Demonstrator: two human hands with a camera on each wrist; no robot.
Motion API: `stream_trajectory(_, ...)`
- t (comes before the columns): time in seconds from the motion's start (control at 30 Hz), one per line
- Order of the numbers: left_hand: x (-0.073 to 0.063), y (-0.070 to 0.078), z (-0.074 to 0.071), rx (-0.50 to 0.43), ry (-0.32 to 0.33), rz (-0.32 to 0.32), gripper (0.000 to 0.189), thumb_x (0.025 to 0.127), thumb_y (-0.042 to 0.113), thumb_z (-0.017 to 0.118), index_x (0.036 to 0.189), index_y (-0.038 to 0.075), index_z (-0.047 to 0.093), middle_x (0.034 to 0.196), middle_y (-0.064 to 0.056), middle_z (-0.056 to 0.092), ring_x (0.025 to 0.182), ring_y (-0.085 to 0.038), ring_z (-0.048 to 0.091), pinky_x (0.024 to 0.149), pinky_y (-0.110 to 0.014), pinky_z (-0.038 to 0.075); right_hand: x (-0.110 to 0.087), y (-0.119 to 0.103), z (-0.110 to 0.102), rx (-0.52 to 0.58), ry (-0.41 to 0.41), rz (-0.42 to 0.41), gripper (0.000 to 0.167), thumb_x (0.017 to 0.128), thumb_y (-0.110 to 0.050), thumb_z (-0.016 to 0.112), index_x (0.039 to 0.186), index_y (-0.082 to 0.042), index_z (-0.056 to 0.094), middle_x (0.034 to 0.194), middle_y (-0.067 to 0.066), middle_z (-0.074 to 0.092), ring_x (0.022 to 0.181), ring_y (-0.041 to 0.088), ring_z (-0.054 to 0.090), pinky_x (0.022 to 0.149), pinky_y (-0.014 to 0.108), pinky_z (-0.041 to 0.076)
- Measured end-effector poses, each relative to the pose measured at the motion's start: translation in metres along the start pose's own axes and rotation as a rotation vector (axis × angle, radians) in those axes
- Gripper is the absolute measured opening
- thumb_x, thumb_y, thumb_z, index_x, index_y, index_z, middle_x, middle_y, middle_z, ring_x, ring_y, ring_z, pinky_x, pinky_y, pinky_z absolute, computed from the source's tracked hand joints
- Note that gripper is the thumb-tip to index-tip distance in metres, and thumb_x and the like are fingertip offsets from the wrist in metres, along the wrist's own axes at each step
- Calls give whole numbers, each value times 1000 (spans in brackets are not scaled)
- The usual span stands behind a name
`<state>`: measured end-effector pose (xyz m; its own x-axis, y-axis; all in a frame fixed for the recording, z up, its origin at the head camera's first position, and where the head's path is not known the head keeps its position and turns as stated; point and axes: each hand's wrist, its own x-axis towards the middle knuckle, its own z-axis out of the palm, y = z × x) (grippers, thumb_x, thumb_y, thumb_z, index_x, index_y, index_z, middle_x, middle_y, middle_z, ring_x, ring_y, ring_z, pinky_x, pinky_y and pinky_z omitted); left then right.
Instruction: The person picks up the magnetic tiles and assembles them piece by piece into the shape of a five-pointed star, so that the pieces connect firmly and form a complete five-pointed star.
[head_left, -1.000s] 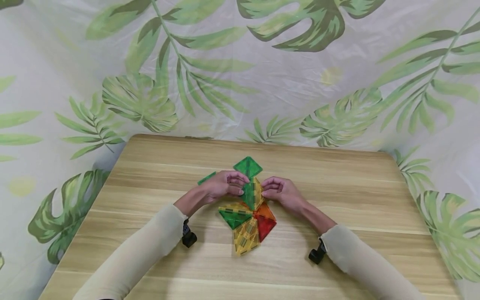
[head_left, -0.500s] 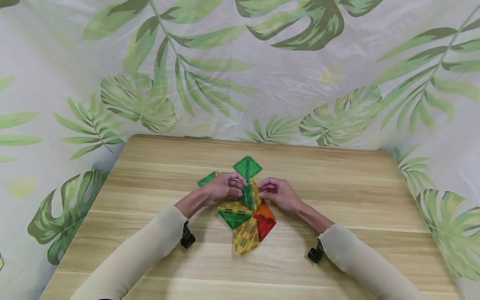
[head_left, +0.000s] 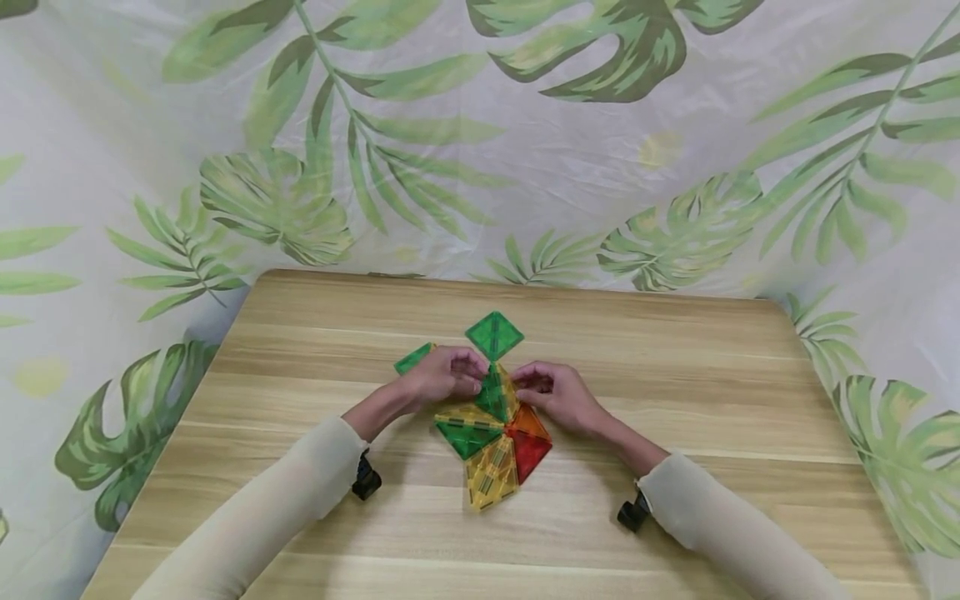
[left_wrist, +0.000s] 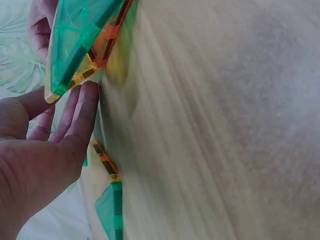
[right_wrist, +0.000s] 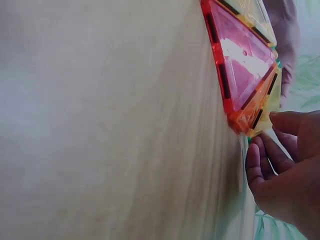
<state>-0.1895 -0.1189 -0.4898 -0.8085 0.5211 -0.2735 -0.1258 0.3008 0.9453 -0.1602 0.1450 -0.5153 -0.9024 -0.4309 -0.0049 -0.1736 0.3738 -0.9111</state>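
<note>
A cluster of translucent triangular magnetic tiles stands mid-table. My left hand point(head_left: 444, 375) pinches the far corner of a tilted pair, a green tile point(head_left: 495, 393) joined to a yellow tile point(right_wrist: 272, 100), between thumb and fingers. From the other side my right hand point(head_left: 564, 397) holds the yellow tile's edge, thumb above and fingertips below in the right wrist view. Nearer me, the cluster holds an orange tile point(head_left: 531, 423), a red tile point(head_left: 533, 452), a yellow pair point(head_left: 492, 475) and another green tile point(head_left: 468, 437). Fingers partly hide the tilted pair's edges.
Beyond the hands lies a flat green diamond of tiles point(head_left: 495, 335). Another green tile point(head_left: 414, 358), with a yellow one joined, is partly behind my left hand. The wooden table point(head_left: 675, 350) ends at a leaf-patterned cloth point(head_left: 450, 167).
The tilted green and yellow pair has come down and slightly left, towards the cluster. Both hands have shifted slightly left with it, still at its edges. The other tiles look unmoved.
</note>
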Motion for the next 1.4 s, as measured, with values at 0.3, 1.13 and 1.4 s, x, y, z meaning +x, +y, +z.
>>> stream_trajectory(0.3,4,13,1,34,-25,79,36,100,-1,70,134,-7,60,138,-25,64,129,-39,64,103,-40,57,-36,-14,7,-176,152,-153,36,91,-6,83,124,5,73,120,18,76,104,33,73,88,44,62)
stream_trajectory(1.13,17,12,9,289,-70,131,27,102,19,74,126,8,73,129,-7,71,124,-30,68,101,-44,57,-82,-39,42,-493,157,-85,77,85,-45,90,141,2,66,143,17,66,131,32,63,107,49,54)
stream_trajectory(1.4,12,8,8,247,-27,92,28,101,18,75,126,7,74,131,-9,69,125,-31,68,95,-39,60,-74,-33,42,-520,185,-94,72,84,-47,90,136,0,70,137,13,71,125,29,68,103,45,57)
